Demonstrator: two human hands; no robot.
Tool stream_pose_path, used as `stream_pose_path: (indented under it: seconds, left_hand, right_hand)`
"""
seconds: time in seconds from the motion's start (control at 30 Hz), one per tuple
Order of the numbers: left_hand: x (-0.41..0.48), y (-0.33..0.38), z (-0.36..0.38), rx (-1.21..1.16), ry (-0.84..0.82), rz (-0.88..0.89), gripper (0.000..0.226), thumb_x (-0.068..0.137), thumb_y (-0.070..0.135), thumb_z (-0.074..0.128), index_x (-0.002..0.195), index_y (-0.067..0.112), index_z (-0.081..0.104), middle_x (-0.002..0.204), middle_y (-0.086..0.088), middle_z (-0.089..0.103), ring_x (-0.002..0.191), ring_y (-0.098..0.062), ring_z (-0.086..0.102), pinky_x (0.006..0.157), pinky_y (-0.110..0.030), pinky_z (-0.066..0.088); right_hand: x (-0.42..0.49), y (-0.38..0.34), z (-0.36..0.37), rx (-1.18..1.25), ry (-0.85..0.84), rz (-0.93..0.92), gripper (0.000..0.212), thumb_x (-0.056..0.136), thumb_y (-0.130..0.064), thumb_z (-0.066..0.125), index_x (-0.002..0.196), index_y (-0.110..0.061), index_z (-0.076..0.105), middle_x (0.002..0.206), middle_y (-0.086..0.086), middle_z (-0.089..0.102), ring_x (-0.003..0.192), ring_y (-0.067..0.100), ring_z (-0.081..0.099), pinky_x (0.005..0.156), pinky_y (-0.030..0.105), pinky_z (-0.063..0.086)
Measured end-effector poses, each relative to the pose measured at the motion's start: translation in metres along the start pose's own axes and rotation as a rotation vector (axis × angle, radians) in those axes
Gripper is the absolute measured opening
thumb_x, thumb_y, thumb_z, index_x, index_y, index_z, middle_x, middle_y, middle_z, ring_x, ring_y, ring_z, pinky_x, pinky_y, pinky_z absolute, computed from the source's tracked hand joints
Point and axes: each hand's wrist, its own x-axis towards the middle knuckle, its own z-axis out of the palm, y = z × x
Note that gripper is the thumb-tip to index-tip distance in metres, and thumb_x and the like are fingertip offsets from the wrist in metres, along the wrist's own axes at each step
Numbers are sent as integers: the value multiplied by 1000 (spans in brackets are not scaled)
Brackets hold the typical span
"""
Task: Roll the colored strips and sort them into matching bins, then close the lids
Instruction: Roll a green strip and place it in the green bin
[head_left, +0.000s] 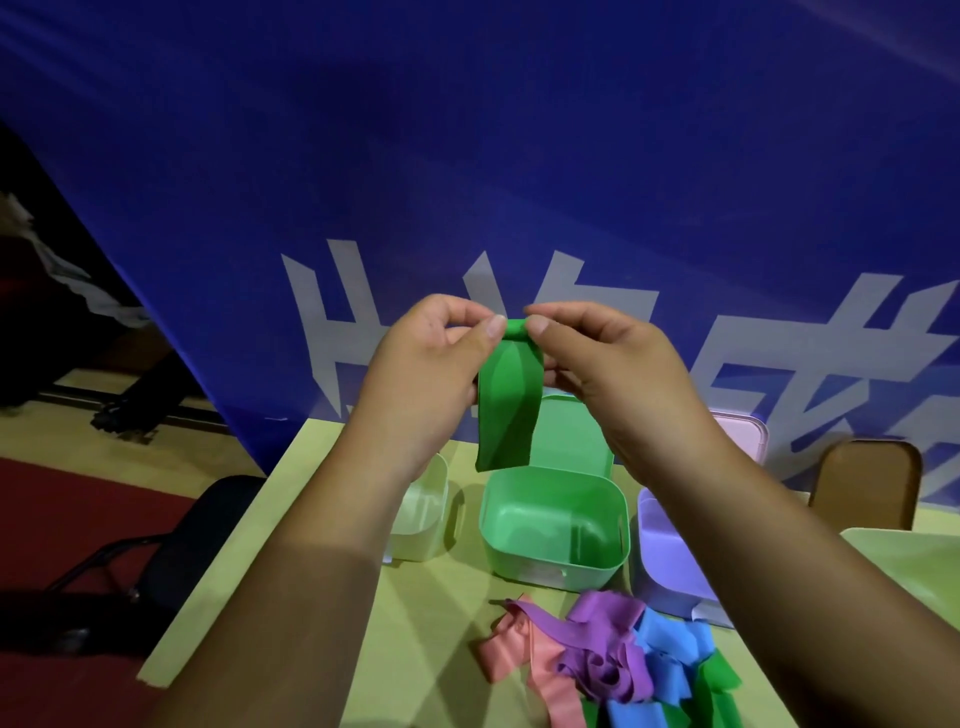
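The person holds a green strip (506, 410) up in the air, above the desk (431, 623) and just over the green bin (550, 571). The left hand (426, 358) and the right hand (613, 364) are close together at the top end of the strip. The fingers (488, 332) of both hands pinch this top end, where a small roll is started. The rest of the strip hangs down loose and flat.

I judge that the task is at an early point. The green bin is open, its lid (576, 431) stands up behind it, and I see nothing inside it. To its left stands a pale bin (426, 493) and to its right a purple bin (665, 561). Both are partly hidden by the arms, so I cannot tell what they contain.

On the near side of the desk lies a pile of strips (613, 665) in pink, purple, blue and green, all tangled and not rolled. So most of the work is left: to finish this roll, drop it into the green bin, roll and sort the whole pile, and then close the lids.
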Motion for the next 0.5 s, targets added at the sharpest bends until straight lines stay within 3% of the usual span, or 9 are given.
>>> stream_pose_path:
  seconds: [0.27, 0.5]
  left_hand:
    - [-4, -3, -2, -29, 7, -39, 26, 106, 37, 68, 114, 13, 75, 102, -9, 83, 99, -27, 81, 96, -58, 63]
    - [-6, 0, 0, -204, -36, -80, 25, 106, 20, 66, 123, 3, 72, 109, -15, 82, 104, -26, 81, 91, -39, 66]
  right_hand:
    - [0, -2, -3, -5, 0, -53, 13, 99, -11, 73, 111, -14, 79, 100, 7, 81, 90, 16, 77, 77, 24, 62]
    - [8, -2, -8, 9, -31, -63, 16, 97, -9, 75, 111, -17, 79, 102, 7, 81, 100, 30, 76, 91, 42, 63]
